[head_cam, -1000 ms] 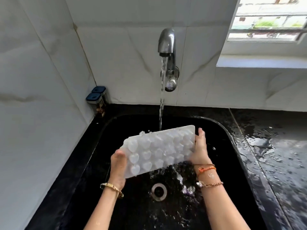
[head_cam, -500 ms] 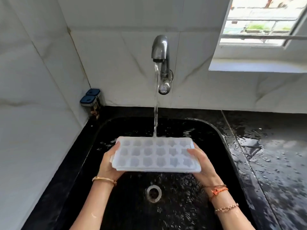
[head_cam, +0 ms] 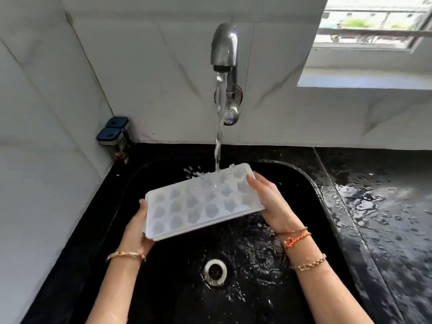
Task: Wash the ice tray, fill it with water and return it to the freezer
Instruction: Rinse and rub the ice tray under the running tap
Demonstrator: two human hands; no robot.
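The tray (head_cam: 201, 202) is held over the sink (head_cam: 311, 181), cavities up, tilted with its right end raised toward the tap (head_cam: 225, 46). The stream of water (head_cam: 219, 127) is seen to land on the tray's far right cavities. The tray's left end is gripped by the left hand (head_cam: 135, 230), thumb tip at the rim, the other fingers hidden beneath. The right end is gripped by the right hand (head_cam: 271, 204), thumb laid on the top edge, the remaining fingers hidden under it. The drain (head_cam: 215, 272) lies below the tray. Two jars (head_cam: 117, 141) stand in the counter's left corner. The counter (head_cam: 385, 218) at right is wet.
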